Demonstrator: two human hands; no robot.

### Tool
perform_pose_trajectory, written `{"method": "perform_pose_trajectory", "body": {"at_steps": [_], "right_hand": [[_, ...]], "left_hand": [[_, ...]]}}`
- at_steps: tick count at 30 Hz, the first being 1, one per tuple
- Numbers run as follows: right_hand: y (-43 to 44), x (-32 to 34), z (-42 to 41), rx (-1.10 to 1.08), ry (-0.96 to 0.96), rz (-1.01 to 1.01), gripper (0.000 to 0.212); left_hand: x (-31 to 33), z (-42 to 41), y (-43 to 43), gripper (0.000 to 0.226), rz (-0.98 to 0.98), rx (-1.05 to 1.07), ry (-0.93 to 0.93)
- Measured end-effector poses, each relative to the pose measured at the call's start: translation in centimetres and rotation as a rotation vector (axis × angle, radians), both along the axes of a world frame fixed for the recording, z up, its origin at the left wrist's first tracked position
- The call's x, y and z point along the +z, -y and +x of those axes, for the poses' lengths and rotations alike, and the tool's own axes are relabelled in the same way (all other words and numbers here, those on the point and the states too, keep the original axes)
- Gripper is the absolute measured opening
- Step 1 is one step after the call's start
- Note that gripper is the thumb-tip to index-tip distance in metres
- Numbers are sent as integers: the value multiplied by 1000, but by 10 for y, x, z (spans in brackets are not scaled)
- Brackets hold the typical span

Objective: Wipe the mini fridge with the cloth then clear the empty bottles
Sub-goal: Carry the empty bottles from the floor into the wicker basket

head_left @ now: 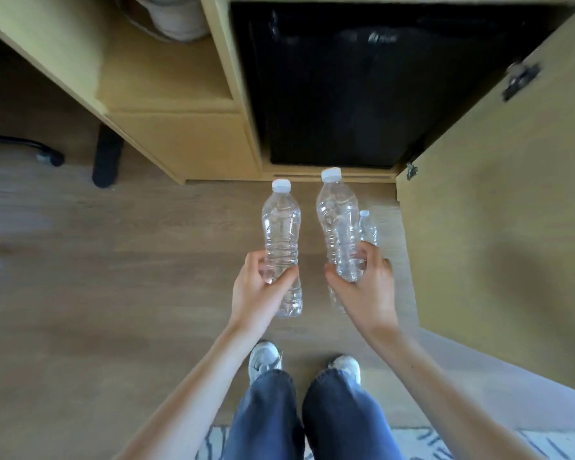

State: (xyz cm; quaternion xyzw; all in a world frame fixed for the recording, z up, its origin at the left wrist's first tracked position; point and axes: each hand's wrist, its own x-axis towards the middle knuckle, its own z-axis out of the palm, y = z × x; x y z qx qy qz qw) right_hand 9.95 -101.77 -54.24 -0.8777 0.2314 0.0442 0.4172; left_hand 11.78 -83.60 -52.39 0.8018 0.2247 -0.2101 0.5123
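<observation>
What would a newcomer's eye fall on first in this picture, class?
Two clear, white-capped bottles stand out, held over the wooden floor: the left bottle in the left hand, the right bottle in the right hand. Beyond them the black mini fridge sits in its cabinet, the cabinet door swung open at right. A third bottle peeks from behind the right hand.

Three capped clear bottles [282, 227] [337, 210] [367, 227], possibly a blurred fourth lower down, two hands [263, 287] [365, 290], two white shoes [263, 356] [346, 363], one black mini fridge [362, 94]
</observation>
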Motion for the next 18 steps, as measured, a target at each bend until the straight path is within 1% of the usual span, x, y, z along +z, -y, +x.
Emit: {"method": "perform_pose_trajectory", "body": {"at_steps": [4, 7, 10, 14, 18], "right_hand": [[-1, 161, -9, -35, 72, 9, 60], [0, 274, -17, -43, 122, 24, 57], [2, 376, -25, -39, 223, 33, 60], [13, 478, -43, -60, 372, 31, 60], [29, 540, -71, -157, 487, -5, 62]], "left_hand": [[155, -11, 0, 39, -62, 19, 57], [270, -19, 3, 38, -95, 13, 150], [373, -24, 4, 39, -129, -3, 252], [475, -31, 11, 41, -158, -64, 419], [539, -31, 30, 47, -226, -188, 547]]}}
